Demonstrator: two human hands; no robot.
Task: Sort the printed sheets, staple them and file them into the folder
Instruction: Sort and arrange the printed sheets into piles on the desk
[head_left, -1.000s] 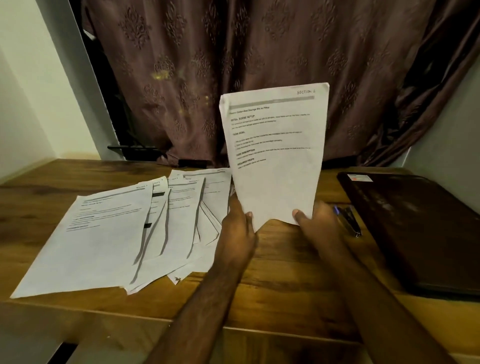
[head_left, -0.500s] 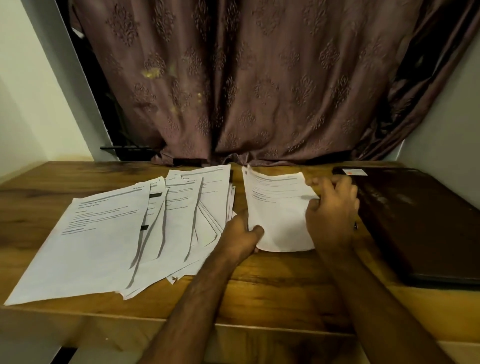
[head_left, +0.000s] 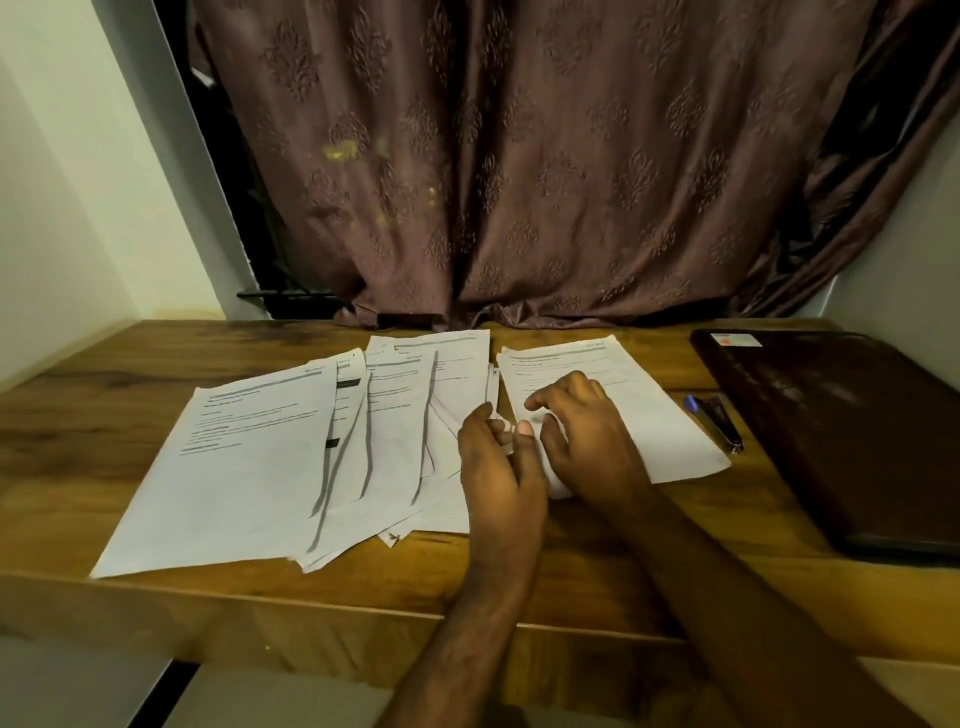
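A single printed sheet (head_left: 644, 410) lies flat on the wooden table (head_left: 571, 561), right of centre. My right hand (head_left: 584, 436) rests on its left half with relaxed, slightly bent fingers. My left hand (head_left: 498, 467) is at the sheet's left edge and pinches white paper between thumb and fingers. Several more printed sheets (head_left: 270, 457) lie fanned out to the left, overlapping one another. A small blue and black stapler (head_left: 714, 422) lies just right of the single sheet. The dark brown folder (head_left: 841, 431) lies closed at the table's right end.
A brown patterned curtain (head_left: 519, 156) hangs right behind the table. Pale walls close in on the left and the right. The table's front edge (head_left: 311, 603) runs just below the fanned sheets.
The sheet I held upright in both hands has come down flat onto the table beside the fan. My right hand moved from its right edge onto its left half.
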